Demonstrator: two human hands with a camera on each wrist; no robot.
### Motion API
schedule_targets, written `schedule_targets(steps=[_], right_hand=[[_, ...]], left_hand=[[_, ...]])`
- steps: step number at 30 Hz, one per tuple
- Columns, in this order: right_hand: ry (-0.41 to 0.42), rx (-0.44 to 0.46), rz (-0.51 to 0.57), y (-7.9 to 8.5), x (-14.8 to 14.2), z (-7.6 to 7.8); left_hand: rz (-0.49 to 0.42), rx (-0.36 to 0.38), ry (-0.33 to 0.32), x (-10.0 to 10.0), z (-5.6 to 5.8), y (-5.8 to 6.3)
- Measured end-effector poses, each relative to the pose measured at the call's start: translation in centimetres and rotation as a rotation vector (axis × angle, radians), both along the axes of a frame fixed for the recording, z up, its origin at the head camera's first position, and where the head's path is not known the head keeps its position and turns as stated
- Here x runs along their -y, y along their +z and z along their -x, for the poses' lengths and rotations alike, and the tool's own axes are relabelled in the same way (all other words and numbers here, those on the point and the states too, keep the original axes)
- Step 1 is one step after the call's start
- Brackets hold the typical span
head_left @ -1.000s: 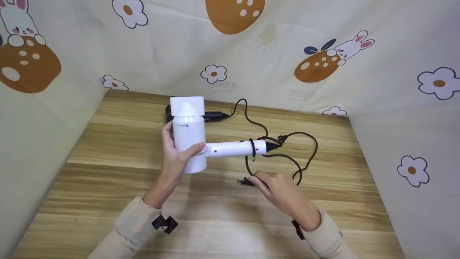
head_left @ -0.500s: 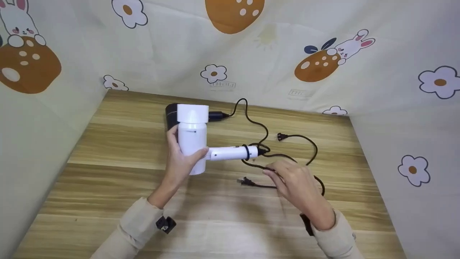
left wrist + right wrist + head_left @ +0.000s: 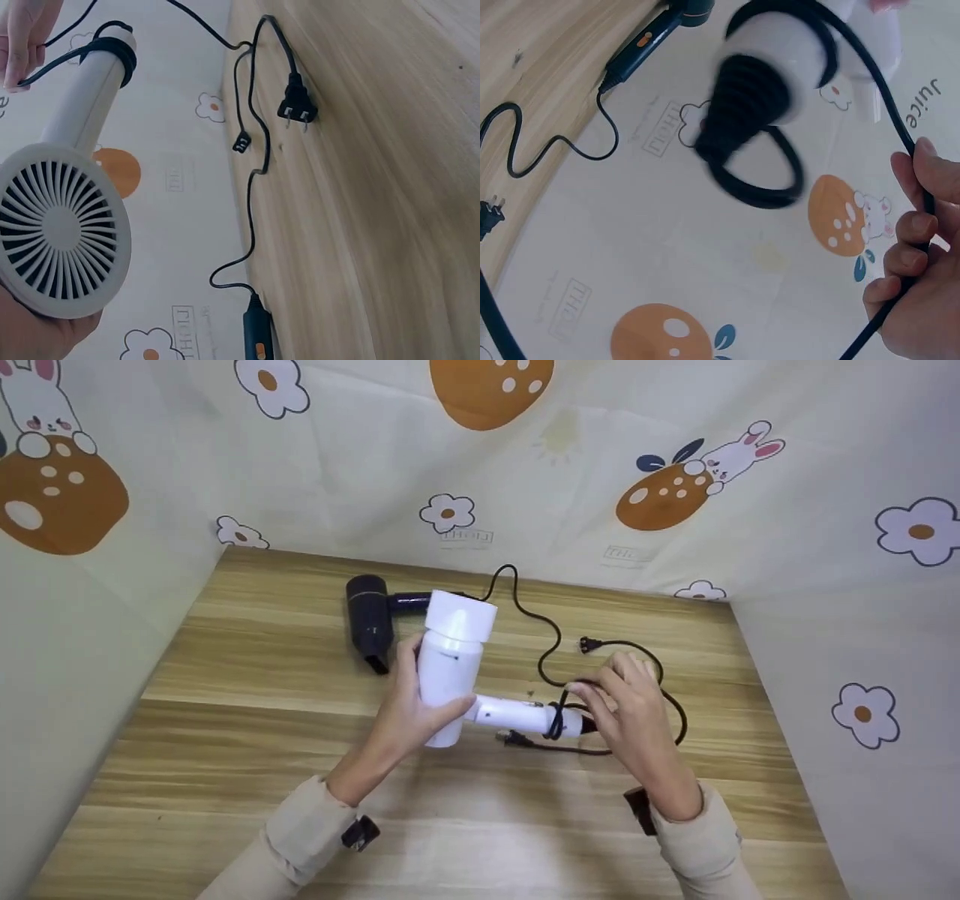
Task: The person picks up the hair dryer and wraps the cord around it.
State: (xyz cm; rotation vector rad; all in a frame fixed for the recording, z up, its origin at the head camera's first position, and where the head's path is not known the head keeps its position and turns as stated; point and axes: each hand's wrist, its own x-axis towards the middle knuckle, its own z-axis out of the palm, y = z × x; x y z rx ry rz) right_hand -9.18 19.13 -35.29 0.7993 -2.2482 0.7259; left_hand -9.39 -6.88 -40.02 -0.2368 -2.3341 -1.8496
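Note:
My left hand (image 3: 401, 709) grips a white hair dryer (image 3: 450, 679) by its barrel, thumb across the front near the handle joint. The dryer is raised over the table, its handle pointing right. A black cord (image 3: 881, 82) loops around the handle's end, and the wraps (image 3: 112, 49) show in the left wrist view. With curled fingers and thumb, my right hand (image 3: 636, 716) holds this cord just beyond the handle tip. The round slotted end (image 3: 61, 225) of the dryer faces the left wrist camera.
A black hair dryer (image 3: 367, 619) lies at the back of the wooden table (image 3: 225, 735), partly behind the white one. One plug (image 3: 590, 645) rests at the back right, another plug (image 3: 516, 739) nearer the middle. A patterned cloth (image 3: 360, 457) hangs around the table.
The white dryer has moved right and toward me, tilting as it went, uncovering the black dryer. My right hand has carried the cord right, then up, and another wrap now shows around the handle.

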Motion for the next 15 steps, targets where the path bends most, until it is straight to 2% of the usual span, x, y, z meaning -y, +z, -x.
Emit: schedule_targets(steps=[4,10,15], right_hand=[[-0.005,0.084,0.102,0.0,-0.4,0.4],[0.020,0.230,0.191,0.0,-0.8,1.0],[0.129,0.379,0.265,-0.2,-0.9,1.5]], left_hand=[[-0.030,-0.007,-0.029,0.0,-0.3,0.2],[-0.135,-0.008,-0.074,0.5,-0.6,0.7],[-0.213,-0.055,-0.099,1.0,-0.8,1.5]])
